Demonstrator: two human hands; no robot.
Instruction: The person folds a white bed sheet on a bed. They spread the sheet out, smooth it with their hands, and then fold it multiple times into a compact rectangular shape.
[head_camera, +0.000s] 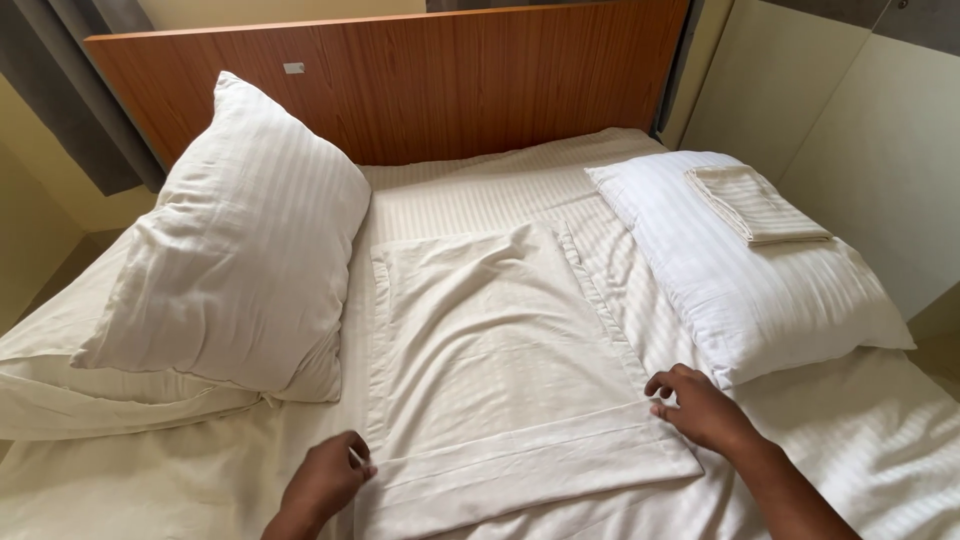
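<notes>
An empty cream striped pillowcase (500, 350) lies flat on the bed sheet (470, 190), its open end toward me. My left hand (328, 480) rests on the near left corner of the pillowcase, fingers curled at its edge. My right hand (700, 408) presses on the near right corner, fingers spread on the cloth. Neither hand lifts anything.
A plump pillow in a striped case (240, 250) leans at the left on another flattened pillow (60, 380). A bare white pillow (740, 270) lies at the right with a folded pillowcase (755, 205) on it. A wooden headboard (420, 80) stands behind; a wall (880, 150) borders the right.
</notes>
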